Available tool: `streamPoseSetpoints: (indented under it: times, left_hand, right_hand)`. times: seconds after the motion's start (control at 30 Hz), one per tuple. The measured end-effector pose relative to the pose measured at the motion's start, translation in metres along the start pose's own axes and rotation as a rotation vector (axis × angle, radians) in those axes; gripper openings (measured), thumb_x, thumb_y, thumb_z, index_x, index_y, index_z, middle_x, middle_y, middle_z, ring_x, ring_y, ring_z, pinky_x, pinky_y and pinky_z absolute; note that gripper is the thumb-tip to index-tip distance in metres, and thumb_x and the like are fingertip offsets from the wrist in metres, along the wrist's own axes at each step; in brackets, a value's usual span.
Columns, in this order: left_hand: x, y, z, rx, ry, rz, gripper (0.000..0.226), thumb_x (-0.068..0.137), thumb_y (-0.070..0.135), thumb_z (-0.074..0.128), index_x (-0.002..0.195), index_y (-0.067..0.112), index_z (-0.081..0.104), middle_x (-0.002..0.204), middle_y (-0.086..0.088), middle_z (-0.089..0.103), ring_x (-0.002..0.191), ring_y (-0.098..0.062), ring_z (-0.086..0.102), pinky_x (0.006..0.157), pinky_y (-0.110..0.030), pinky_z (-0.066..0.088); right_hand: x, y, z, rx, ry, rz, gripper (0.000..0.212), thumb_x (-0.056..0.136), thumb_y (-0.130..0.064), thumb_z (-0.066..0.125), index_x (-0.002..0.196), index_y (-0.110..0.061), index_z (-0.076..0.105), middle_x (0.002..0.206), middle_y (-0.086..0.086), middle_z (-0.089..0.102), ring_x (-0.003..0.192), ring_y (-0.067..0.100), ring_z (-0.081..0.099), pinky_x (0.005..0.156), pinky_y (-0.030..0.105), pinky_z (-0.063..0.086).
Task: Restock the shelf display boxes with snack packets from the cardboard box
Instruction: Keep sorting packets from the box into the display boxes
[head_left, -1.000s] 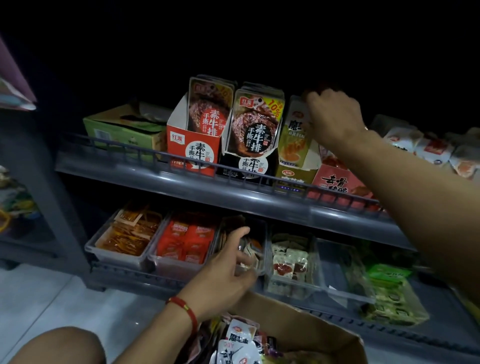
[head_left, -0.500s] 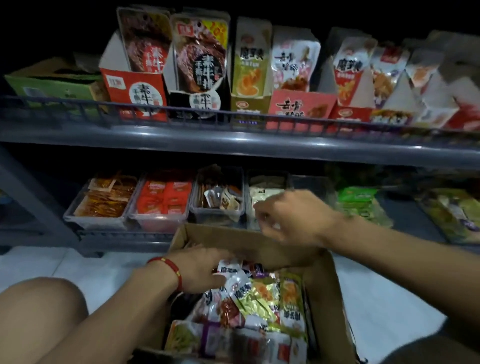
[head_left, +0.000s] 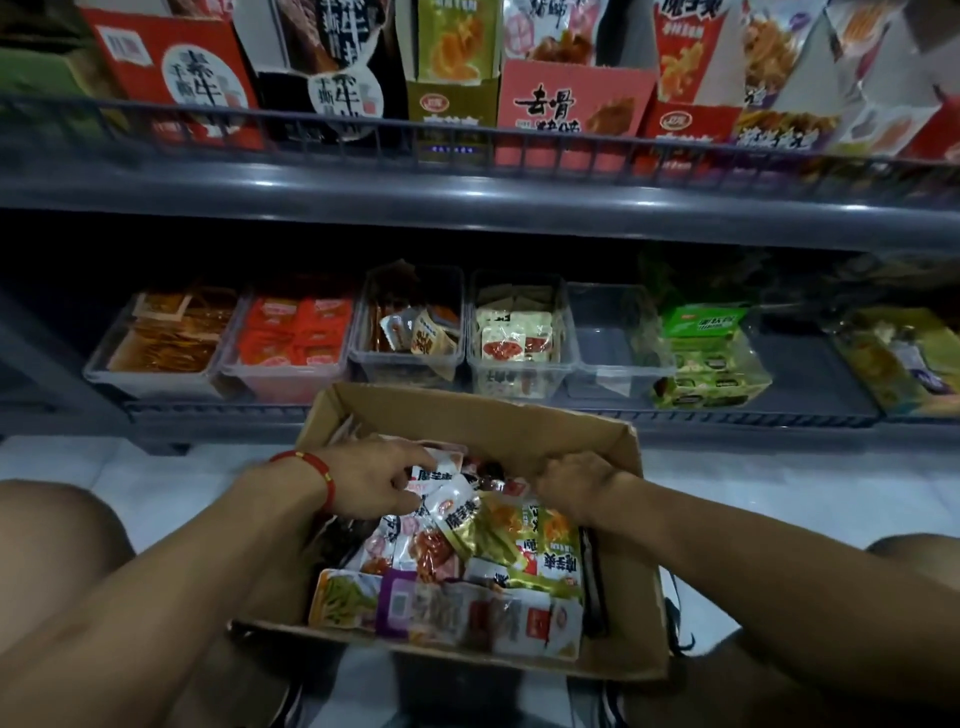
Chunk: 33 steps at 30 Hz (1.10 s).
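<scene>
A: From the head view, why do we have the cardboard box (head_left: 618, 525) on the floor between our knees, just in front of the lower shelf (head_left: 519, 415)?

B: So both arms reach the snack packets (head_left: 467, 551) and the shelf without shifting, we judge. The box is open at the top and heaped with packets, so there is plenty left to move.

A: And our left hand (head_left: 374, 480)?

B: It lies on the far left of the heap, forefinger stretched over a white packet (head_left: 434, 474), the other fingers loosely bent against the packets below. We see no packet clamped; it looks like sorting, not lifting.

A: The right hand (head_left: 571, 480)?

B: Back of the hand to us, fingers curled down into the heap near the box's far right wall. Whether they pinch a packet we cannot tell; the knuckles hide it.

A: Where should the packets go?

B: Into the clear tubs (head_left: 410, 358) on the lower shelf or the display boxes (head_left: 571, 98) standing behind the rail above. One tub (head_left: 613, 353), right of the middle, looks bare, so it seems the likeliest target.
</scene>
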<state>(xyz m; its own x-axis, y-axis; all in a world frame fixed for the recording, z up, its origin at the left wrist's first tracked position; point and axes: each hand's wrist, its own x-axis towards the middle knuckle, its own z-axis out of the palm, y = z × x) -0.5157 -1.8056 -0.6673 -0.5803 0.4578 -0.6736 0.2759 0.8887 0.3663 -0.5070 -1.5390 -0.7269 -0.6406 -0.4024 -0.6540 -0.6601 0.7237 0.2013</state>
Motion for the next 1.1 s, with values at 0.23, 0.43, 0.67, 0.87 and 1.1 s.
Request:
streamPoseSetpoints:
  times: [0.23,0.43,0.67,0.87,1.1]
  left_hand:
    - [0.009,-0.003,0.008,-0.002,0.001,-0.04,0.057,0.104,0.035,0.055,0.156,0.025,0.034,0.133,-0.004,0.06,0.11,-0.018,0.059,0.093,-0.029,0.048]
    - [0.026,-0.002,0.036,-0.491,0.203,-0.104,0.071,0.087,0.049,0.074,0.144,0.027,0.038,0.134,0.008,0.062,0.115,-0.016,0.062,0.103,-0.039,0.051]
    - [0.028,0.003,0.036,-1.055,0.323,-0.183,0.025,0.087,0.001,0.076,0.1,0.011,0.057,0.115,-0.014,0.069,0.099,-0.027,0.073,0.081,-0.048,0.064]
    - [0.026,0.005,0.034,-0.823,0.364,-0.162,0.03,0.084,0.0,0.078,0.096,0.016,0.055,0.101,-0.015,0.072,0.085,-0.031,0.075,0.067,-0.043,0.064]
    - [0.021,0.001,0.026,-0.848,0.439,-0.188,0.039,0.076,0.003,0.085,0.102,0.021,0.062,0.1,-0.008,0.075,0.094,-0.028,0.074,0.082,-0.052,0.062]
  right_hand:
    - [0.003,0.016,-0.022,0.389,-0.002,0.068,0.031,0.101,-0.016,0.053,0.132,-0.014,0.055,0.13,0.009,0.063,0.114,0.025,0.062,0.084,0.03,0.047]
    - [0.002,0.015,-0.037,1.188,-0.011,-0.045,0.035,0.094,-0.008,0.064,0.121,-0.03,0.064,0.118,-0.01,0.071,0.107,0.01,0.068,0.093,0.036,0.059]
    - [0.001,0.02,-0.017,1.256,-0.038,-0.099,0.026,0.1,-0.004,0.056,0.12,-0.018,0.066,0.121,0.006,0.071,0.113,0.018,0.068,0.097,0.033,0.056]
    - [0.02,0.004,0.06,0.261,-0.176,-0.131,0.03,0.104,-0.009,0.048,0.13,-0.004,0.062,0.14,0.012,0.059,0.124,0.025,0.056,0.095,0.02,0.049]
    - [0.002,-0.005,0.031,0.19,-0.138,-0.104,0.027,0.103,-0.019,0.052,0.126,-0.014,0.064,0.134,0.008,0.062,0.125,0.027,0.056,0.109,0.041,0.044]
